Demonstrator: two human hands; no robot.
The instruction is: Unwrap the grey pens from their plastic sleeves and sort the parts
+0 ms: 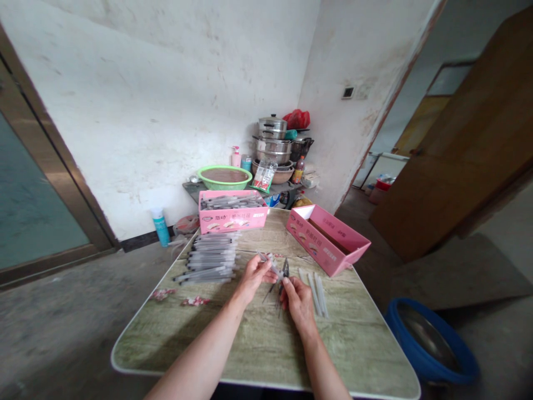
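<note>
My left hand (255, 276) is closed on a pale translucent pen barrel (272, 268) above the middle of the table. My right hand (298, 300) is closed right beside it, its thumb at the barrel's lower end; what its fingers hold is partly hidden. A dark pointed object (285, 266) stands up just beyond the right thumb, too small to name. Thin dark rods stick out below and between the hands. Left of them lies a stack of clear pens (212, 260) with black ends. Several whitish tubes (318, 294) lie to the right of my right hand.
A pink box (233, 218) full of pens stands at the table's back left. Another pink box (328, 241) sits at the back right. Behind are a green basin (225, 186) and stacked pots (272, 147). A blue tub (433, 341) is on the floor at right.
</note>
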